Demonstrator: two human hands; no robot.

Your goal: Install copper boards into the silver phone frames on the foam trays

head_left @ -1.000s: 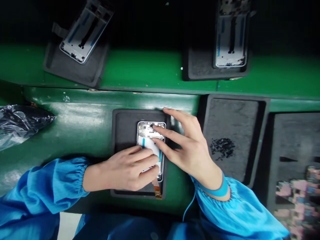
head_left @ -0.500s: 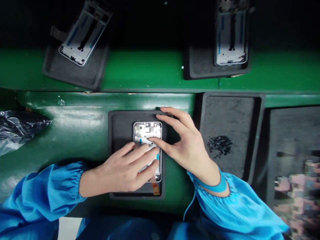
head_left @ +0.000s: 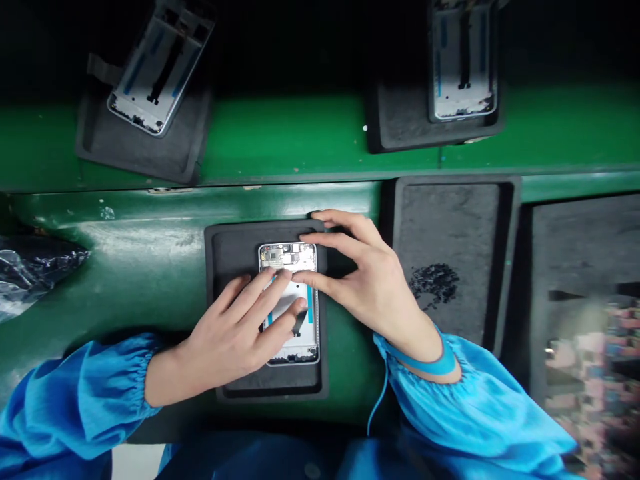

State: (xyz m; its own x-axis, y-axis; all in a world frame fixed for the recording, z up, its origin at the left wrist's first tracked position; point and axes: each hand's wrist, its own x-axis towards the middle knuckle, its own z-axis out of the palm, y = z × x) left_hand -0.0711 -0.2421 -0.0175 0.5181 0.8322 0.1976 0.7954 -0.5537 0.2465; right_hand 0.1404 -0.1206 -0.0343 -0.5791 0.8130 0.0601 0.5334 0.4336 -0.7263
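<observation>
An opened phone (head_left: 289,349) lies upright in a black tray (head_left: 215,253), its circuit board showing at the top and blue strips on its pale inside. My left hand (head_left: 235,327) rests across the middle of it, fingers stretched out, fingertips just under the board. Below its thumb shows part of a black flex cable (head_left: 301,323); the rest is hidden. My right hand (head_left: 375,280) is spread, thumb tip on the phone close to my left fingertips, other fingers near the phone's top right corner and the tray's rim. I see nothing gripped in either hand.
On the raised ledge, two more opened phones (head_left: 160,73) (head_left: 465,67) lie on black trays. To the right stands a tray (head_left: 450,213) with a heap of small black pieces (head_left: 435,285), then another tray (head_left: 575,240) with pinkish parts. A plastic bag (head_left: 40,273) lies left.
My left hand has slid up and its thumb has drawn apart from the fingers. The orange cable end below the phone is out of sight; a black cable part shows. My right hand stays nearly still.
</observation>
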